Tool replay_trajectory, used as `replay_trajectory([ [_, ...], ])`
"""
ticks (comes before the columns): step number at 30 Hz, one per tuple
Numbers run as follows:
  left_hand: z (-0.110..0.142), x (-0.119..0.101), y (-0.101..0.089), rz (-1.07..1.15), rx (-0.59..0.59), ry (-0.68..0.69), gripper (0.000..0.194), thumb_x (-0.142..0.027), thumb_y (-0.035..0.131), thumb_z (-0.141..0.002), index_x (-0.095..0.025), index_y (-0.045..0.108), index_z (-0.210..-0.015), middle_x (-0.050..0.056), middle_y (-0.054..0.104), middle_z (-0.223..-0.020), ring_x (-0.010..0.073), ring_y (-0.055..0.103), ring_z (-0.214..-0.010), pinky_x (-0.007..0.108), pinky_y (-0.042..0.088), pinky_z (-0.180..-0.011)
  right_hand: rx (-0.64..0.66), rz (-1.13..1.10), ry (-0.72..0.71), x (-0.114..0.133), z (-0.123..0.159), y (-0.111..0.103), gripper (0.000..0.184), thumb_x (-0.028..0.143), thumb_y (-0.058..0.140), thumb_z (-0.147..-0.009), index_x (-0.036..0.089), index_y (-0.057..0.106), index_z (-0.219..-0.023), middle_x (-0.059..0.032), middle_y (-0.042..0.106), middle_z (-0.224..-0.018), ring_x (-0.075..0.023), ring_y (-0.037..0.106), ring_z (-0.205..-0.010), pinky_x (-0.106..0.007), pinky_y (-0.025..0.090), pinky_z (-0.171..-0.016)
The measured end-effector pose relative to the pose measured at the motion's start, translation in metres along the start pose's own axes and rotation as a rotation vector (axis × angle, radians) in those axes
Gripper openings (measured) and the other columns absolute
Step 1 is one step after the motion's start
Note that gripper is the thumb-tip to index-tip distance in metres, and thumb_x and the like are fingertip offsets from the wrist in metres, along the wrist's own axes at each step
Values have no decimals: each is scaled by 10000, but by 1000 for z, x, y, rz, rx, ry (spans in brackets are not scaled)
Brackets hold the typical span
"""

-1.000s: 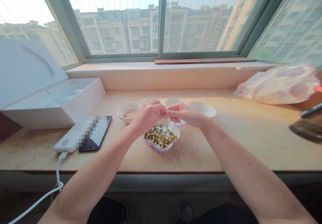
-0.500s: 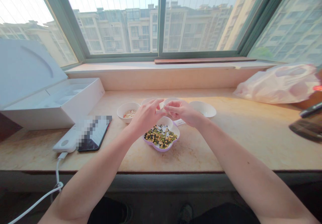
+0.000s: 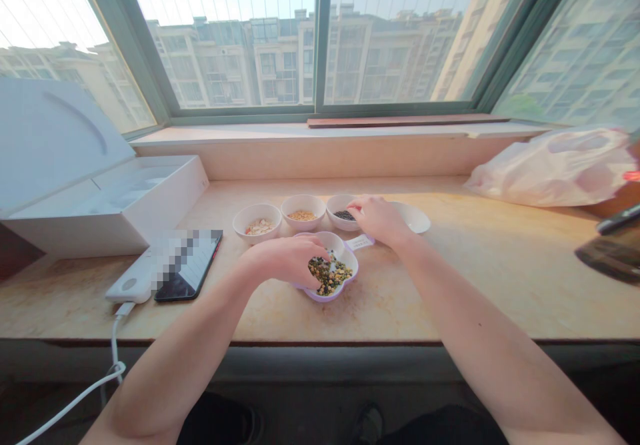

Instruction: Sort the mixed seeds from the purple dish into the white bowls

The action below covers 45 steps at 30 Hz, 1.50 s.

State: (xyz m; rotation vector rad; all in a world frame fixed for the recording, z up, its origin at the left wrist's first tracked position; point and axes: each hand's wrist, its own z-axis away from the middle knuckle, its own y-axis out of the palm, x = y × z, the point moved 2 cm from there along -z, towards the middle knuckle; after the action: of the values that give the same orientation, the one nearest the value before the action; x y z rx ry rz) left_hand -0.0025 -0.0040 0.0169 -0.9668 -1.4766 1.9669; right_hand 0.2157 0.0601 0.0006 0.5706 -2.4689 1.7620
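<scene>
My left hand reaches over the left side of a white, purple-rimmed bowl. Its thumb and fingers are apart above the mixed beans, which are yellow, green and black. My right hand hangs over the right edge of a small white bowl of black beans, with its fingertips pinched together; whatever they may hold is too small to make out. To the left stand a bowl of yellow beans and a bowl of pale flat pieces. Another white bowl is partly behind my right hand.
A phone and a white power bank with a cable lie at left, before an open white box. A plastic bag rests at right, near a dark object. A white label lies behind the purple-rimmed bowl.
My hands were together above the bowls. They have parted: the left came down toward the mixed beans, and the right moved slightly right to the black bean bowl.
</scene>
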Motion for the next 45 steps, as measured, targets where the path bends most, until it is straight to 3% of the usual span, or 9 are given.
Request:
replay_trajectory([
  [6, -6, 5, 2, -49, 24, -2, 523, -103, 656, -772, -250, 724, -1269, 53, 683, -1197, 209, 665, -1026, 283, 509, -902, 41, -38, 40, 3, 1, 0, 256, 287, 590, -957, 232, 812, -1073, -95, 792, -1137, -295, 709, -1067, -376, 507, -909],
  [9, -12, 6, 4, -65, 34, 12, 481, -19, 542, -802, -241, 765, -1166, 47, 722, -1114, 200, 672, -976, 279, 505, -849, 1, -64, 69, 4, 1, -2, 241, 316, 616, -947, 226, 810, -1059, -97, 792, -1101, -285, 708, -1025, -368, 507, -885],
  [13, -17, 8, 7, -28, 0, 31, 385, 18, 485, -801, -217, 780, -877, 39, 749, -920, 211, 664, -868, 302, 498, -809, -25, -89, 76, 5, 1, -3, 230, 314, 631, -945, 206, 809, -1043, -106, 786, -1081, -279, 703, -1000, -370, 502, -878],
  [16, -17, 9, 9, 22, -44, 33, 378, 24, 482, -795, -219, 769, -832, 37, 760, -921, 223, 668, -868, 319, 495, -802, -13, -113, 75, 6, 1, -2, 215, 308, 645, -940, 198, 807, -1030, -104, 785, -1065, -273, 703, -989, -371, 500, -879],
  [22, -15, 10, 9, 81, -73, 29, 438, 39, 474, -799, -238, 788, -929, 18, 782, -1000, 220, 698, -943, 305, 507, -834, -17, -148, 58, 6, 1, -3, 200, 306, 656, -937, 200, 805, -1018, -94, 789, -1055, -250, 699, -930, -366, 502, -871],
  [29, -14, 7, 6, 19, -58, 17, 561, 47, 426, -822, -230, 734, -1200, 44, 759, -1204, 204, 712, -1044, 270, 519, -840, -26, -176, 66, 7, 1, -3, 192, 288, 668, -930, 195, 804, -1030, -91, 788, -1051, -234, 692, -879, -360, 508, -844],
  [38, -10, 3, 2, 9, -159, 107, 559, 71, 407, -775, -206, 685, -1172, 12, 743, -992, 147, 685, -902, 217, 498, -768, -71, -190, 52, 6, 0, -2, 157, 274, 683, -927, 205, 806, -997, -73, 795, -1031, -225, 694, -875, -356, 519, -860],
  [45, -11, 4, 2, 56, -179, 83, 525, 46, 425, -849, -219, 660, -1237, 17, 751, -1017, 144, 675, -865, 226, 484, -751, -84, -212, 45, 7, 0, -3, 160, 261, 684, -921, 194, 805, -1000, -76, 795, -1017, -216, 693, -853, -355, 523, -870],
])
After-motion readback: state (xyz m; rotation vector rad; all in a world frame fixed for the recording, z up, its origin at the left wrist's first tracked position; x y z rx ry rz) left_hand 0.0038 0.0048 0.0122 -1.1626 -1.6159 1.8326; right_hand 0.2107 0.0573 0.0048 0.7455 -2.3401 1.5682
